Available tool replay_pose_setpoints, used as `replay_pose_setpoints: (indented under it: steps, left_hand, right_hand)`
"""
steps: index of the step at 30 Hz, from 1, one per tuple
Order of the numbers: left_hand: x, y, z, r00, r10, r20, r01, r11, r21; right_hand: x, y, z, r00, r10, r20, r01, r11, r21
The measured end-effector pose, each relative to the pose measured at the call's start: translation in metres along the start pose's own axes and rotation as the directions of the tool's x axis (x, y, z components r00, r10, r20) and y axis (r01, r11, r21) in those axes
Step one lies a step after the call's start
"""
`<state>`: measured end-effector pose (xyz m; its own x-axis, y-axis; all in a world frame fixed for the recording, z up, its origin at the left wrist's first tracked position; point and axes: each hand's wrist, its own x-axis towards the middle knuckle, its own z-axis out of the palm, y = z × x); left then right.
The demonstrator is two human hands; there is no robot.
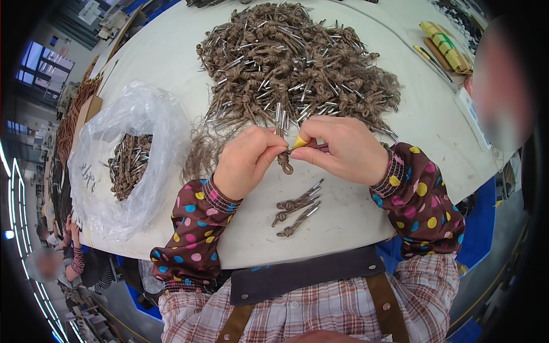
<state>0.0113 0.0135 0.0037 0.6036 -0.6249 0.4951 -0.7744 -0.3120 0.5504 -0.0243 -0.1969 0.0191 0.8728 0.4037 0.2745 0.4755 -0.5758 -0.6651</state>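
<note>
My left hand (250, 160) pinches a knotted brown cord (285, 165) with silvery metal tips pointing away from me and a loop hanging toward me. My right hand (345, 150) is closed right beside it, fingertips close to the knot. Something yellow (299, 142) shows at its fingertips, and a dark reddish piece shows under the palm; most of what it holds is hidden. On the table just below my hands lie several finished-looking cord knots (298, 204) with metal tips. Beyond my hands rises a big heap of similar knotted cords (286, 63).
Left of me stands an open clear plastic bag (166, 120) with more knotted cords inside. Loose brown fibres (203, 151) lie between bag and heap. At the far right are a yellow-green wrapped bundle (443, 43) and a pen-like tool (426, 54). Other people are at both sides.
</note>
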Motion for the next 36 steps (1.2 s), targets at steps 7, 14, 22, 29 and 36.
replay_pose_setpoints:
  steps: [7, 14, 22, 29, 36]
  left_hand:
    - [0.000, -0.003, 0.003, 0.989, 0.139, 0.053, -0.140, 0.990, 0.006]
    - [-0.003, -0.002, 0.002, 0.998, 0.025, 0.051, -0.022, 0.997, -0.070]
    - [0.002, -0.002, 0.001, 0.964, 0.199, 0.177, -0.205, 0.979, 0.016]
    - [-0.006, -0.009, 0.008, 0.932, -0.353, 0.076, 0.315, 0.691, -0.651]
    - [0.000, -0.014, -0.005, 0.872, -0.487, 0.040, 0.474, 0.823, -0.314]
  right_hand:
    - [-0.001, -0.001, 0.000, 0.998, -0.061, 0.028, 0.062, 0.996, -0.062]
    - [0.005, 0.009, -0.007, 0.997, 0.015, 0.079, -0.025, 0.991, 0.131]
    - [0.010, 0.015, 0.023, 0.945, 0.319, 0.069, -0.249, 0.566, 0.786]
    - [0.011, 0.011, -0.001, 0.932, 0.355, 0.072, -0.288, 0.606, 0.742]
    - [0.010, 0.016, 0.006, 0.975, 0.223, 0.013, -0.167, 0.691, 0.703]
